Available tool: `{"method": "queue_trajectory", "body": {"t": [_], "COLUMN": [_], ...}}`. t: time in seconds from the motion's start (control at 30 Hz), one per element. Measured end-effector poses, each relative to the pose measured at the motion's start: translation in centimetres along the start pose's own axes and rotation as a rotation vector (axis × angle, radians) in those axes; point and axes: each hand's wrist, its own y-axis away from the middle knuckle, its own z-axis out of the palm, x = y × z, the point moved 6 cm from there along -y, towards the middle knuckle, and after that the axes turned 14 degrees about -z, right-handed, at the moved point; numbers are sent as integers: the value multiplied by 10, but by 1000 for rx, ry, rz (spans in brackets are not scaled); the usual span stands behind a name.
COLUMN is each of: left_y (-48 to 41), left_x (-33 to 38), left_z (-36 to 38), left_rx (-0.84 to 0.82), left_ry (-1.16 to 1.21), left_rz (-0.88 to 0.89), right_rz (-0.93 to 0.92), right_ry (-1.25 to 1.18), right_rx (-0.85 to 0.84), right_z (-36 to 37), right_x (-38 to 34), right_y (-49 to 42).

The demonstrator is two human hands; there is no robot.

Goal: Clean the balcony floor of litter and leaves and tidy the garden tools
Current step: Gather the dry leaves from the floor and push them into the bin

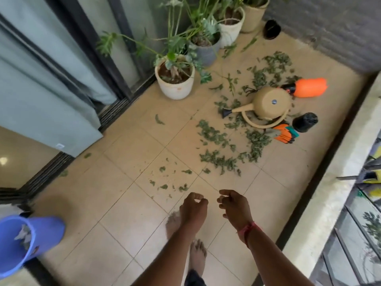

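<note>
- Both arms reach forward over a bare foot (pixel 198 256) planted on the floor tiles (pixel 132 221). The left hand (pixel 193 207) and the right hand (pixel 235 207) hover side by side, just apart.
- Fingers on both are loosely curled and narrow, with nothing visible in either. The left thumb and forefinger tips meet, but I can't see a scrap between them.
- The leaves (pixel 216 159) lie ahead of the hands, a thin scatter close in and thick patches further out, around the tools.
- Tools sit in a jumble on the far right. A beige watering can (pixel 268 106) lies tipped on its side, with an orange sprayer (pixel 309 87) down behind it. A black pot (pixel 305 121) is just beside the orange gloves (pixel 286 135).
- A blue bucket (pixel 20 244) stands at the lower left, well apart from the mess, with some litter already inside.
- My read: this is the leaf-gathering stage, hands free between loads and the tools untouched.
- Next move, I'd judge: bend to the nearest scatter, scoop with both hands, then carry it left to the bucket.
- Bits this small will want a sweep into a heap before lifting.
</note>
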Motion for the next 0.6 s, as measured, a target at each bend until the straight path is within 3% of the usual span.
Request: {"method": "queue_trajectory", "body": {"t": [0.17,0.27,0.6], "left_y": [-15,-13,15], "left_x": [11,33,199], "left_z": [24,30,105], "left_rx": [6,-19,-7], "left_ry": [-179,-166,-211], "left_rz": [2,5,73], "right_rz": [45,74,66], "right_ry": [-2,22,-67], "right_rx": [62,81,175], "right_z": [-36,-59,-160], "right_x": [-3,-13,-70], "right_y": [-15,-26,-109]}}
